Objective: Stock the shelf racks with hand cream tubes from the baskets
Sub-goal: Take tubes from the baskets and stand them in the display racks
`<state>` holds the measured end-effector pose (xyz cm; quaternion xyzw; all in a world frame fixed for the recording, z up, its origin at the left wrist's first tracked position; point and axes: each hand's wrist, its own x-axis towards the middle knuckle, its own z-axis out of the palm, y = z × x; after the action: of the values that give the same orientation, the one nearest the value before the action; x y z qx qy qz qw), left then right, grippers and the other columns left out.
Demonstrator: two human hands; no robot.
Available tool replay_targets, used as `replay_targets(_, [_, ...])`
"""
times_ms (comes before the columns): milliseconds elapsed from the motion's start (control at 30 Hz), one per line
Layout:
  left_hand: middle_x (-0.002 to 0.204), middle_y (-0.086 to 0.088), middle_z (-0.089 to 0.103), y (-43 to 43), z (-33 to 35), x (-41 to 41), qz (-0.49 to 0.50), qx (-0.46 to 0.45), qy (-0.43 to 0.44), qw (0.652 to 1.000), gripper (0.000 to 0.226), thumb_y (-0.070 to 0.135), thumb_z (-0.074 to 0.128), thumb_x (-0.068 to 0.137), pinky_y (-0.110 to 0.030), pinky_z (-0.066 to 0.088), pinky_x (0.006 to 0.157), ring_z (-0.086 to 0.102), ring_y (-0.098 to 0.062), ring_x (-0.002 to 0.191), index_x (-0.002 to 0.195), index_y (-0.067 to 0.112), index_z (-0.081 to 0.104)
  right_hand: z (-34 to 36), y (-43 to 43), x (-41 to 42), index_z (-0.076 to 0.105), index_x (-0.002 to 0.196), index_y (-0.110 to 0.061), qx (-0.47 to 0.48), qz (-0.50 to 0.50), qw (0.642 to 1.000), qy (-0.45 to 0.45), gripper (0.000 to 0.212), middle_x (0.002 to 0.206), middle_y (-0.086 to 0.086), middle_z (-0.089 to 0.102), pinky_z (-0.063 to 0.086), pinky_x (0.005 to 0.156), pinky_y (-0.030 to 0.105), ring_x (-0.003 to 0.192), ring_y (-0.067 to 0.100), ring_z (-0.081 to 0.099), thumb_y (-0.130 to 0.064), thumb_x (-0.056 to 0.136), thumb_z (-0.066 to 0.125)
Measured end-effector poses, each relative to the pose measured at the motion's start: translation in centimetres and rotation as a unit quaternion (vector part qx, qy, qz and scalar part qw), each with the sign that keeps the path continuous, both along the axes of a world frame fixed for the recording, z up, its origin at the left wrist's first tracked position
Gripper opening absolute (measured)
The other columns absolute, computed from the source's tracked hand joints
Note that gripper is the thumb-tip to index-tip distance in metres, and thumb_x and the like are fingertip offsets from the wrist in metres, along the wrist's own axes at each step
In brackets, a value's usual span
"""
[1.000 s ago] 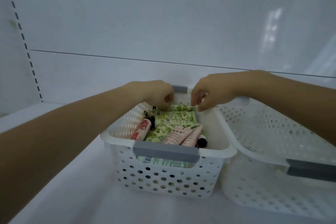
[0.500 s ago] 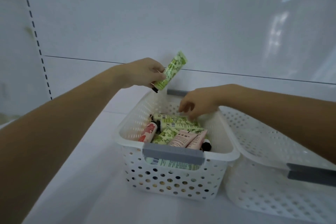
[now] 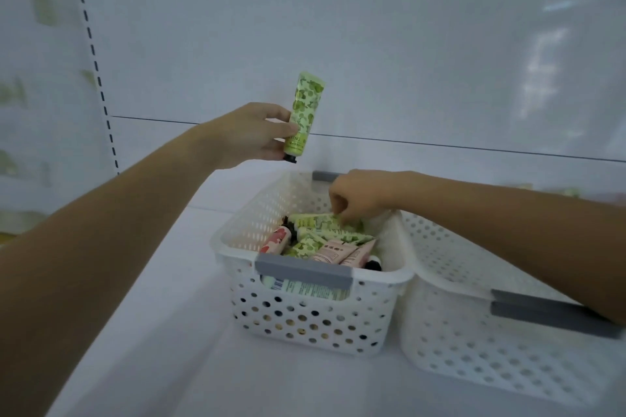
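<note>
My left hand (image 3: 252, 135) holds a green leaf-patterned hand cream tube (image 3: 304, 112) nearly upright, black cap down, above the shelf and left of the basket's far end. A white perforated basket (image 3: 305, 318) with grey handles sits on the white shelf and holds several green, pink and red tubes (image 3: 325, 240). My right hand (image 3: 359, 195) reaches into the basket's far end, its fingers pinched on a green tube (image 3: 316, 221) that lies on top of the pile.
A second white perforated basket (image 3: 491, 349) stands against the first one on the right, under my right forearm. The white back panel (image 3: 372, 44) rises behind, with a slotted upright (image 3: 93, 54) at the left. Bare shelf surface (image 3: 162, 332) lies left of the baskets.
My left hand has lifted the green tube out of the basket and turned it from tilted to nearly upright. My right hand went deeper into the basket onto another green tube.
</note>
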<state>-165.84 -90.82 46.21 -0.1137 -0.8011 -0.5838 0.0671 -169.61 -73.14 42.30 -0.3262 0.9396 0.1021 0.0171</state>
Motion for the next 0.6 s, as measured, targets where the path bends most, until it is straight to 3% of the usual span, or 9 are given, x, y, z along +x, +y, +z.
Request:
replay_targets(67, [0.093, -0.006, 0.067, 0.4, 0.4, 0.6, 0.020, 0.002, 0.005, 1.000, 0.011, 0.011, 0.051, 0.094, -0.016, 0.055, 0.059, 0.070, -0.010, 0.066, 0.102, 0.008, 0.057, 0.6, 0.4, 0.2, 0.064, 0.104, -0.003, -0.022, 0.006, 1.000, 0.014, 0.023, 0.108, 0.010, 0.065, 0.036, 0.058, 0.020, 0.082, 0.014, 0.050, -0.019, 0.089, 0.058])
replay_targets(167, [0.091, -0.004, 0.066, 1.2, 0.8, 1.8, 0.049, 0.005, 0.010, 0.999, 0.004, 0.012, 0.052, 0.093, -0.017, 0.055, 0.058, 0.069, -0.011, 0.068, 0.092, 0.013, 0.057, 1.4, 1.3, 0.8, 0.062, 0.107, -0.008, -0.067, 0.013, 0.998, 0.010, 0.020, 0.111, 0.006, 0.063, 0.039, 0.067, 0.021, 0.086, 0.013, 0.049, -0.019, 0.091, 0.055])
replay_targets(267, [0.089, -0.003, 0.067, 2.1, 1.2, 3.1, 0.049, 0.006, 0.012, 0.999, 0.005, 0.013, 0.053, 0.092, -0.018, 0.055, 0.057, 0.069, -0.010, 0.067, 0.090, 0.014, 0.058, 2.9, 2.9, 1.5, 0.061, 0.107, -0.011, -0.204, 0.024, 0.979, 0.009, 0.020, 0.104, -0.001, 0.058, 0.044, 0.068, 0.022, 0.085, 0.012, 0.052, -0.019, 0.089, 0.056])
replay_targets(367, [0.090, -0.004, 0.067, 3.5, 1.8, 4.4, 0.031, 0.033, 0.020, 0.999, 0.010, 0.012, 0.050, 0.094, -0.021, 0.056, 0.061, 0.070, -0.011, 0.069, 0.094, 0.013, 0.060, 5.1, 5.5, 2.3, 0.058, 0.104, -0.012, -0.391, 0.005, 0.919, -0.047, 0.017, 0.087, -0.002, 0.052, 0.053, 0.061, 0.022, 0.072, 0.011, 0.057, -0.016, 0.087, 0.059])
replay_targets(467, [0.088, 0.000, 0.068, 6.3, 2.6, 5.2, 0.017, 0.044, 0.035, 0.998, 0.014, 0.010, 0.049, 0.094, -0.025, 0.057, 0.068, 0.069, -0.012, 0.072, 0.095, 0.015, 0.062, 7.1, 9.6, 3.4, 0.056, 0.098, -0.012, -0.540, -0.017, 0.835, -0.105, 0.021, 0.082, 0.003, 0.064, 0.056, 0.061, 0.025, 0.064, 0.013, 0.066, -0.018, 0.082, 0.069])
replay_targets(533, [0.088, 0.002, 0.070, 8.8, 3.1, 5.6, 0.017, 0.031, 0.047, 0.998, 0.014, 0.011, 0.050, 0.094, -0.026, 0.056, 0.075, 0.069, -0.011, 0.076, 0.093, 0.015, 0.063, 8.0, 12.9, 4.2, 0.056, 0.093, -0.014, -0.602, -0.028, 0.789, -0.117, 0.022, 0.074, 0.001, 0.069, 0.055, 0.055, 0.022, 0.058, 0.010, 0.068, -0.020, 0.080, 0.072])
replay_targets(600, [0.088, 0.002, 0.070, 11.9, 3.4, 6.0, 0.008, 0.037, 0.056, 0.998, 0.014, 0.010, 0.051, 0.093, -0.023, 0.057, 0.071, 0.069, -0.009, 0.075, 0.091, 0.013, 0.064, 8.3, 16.3, 5.1, 0.056, 0.088, -0.016, -0.642, -0.039, 0.757, -0.115, 0.019, 0.069, -0.002, 0.069, 0.053, 0.050, 0.018, 0.055, 0.008, 0.066, -0.023, 0.080, 0.071])
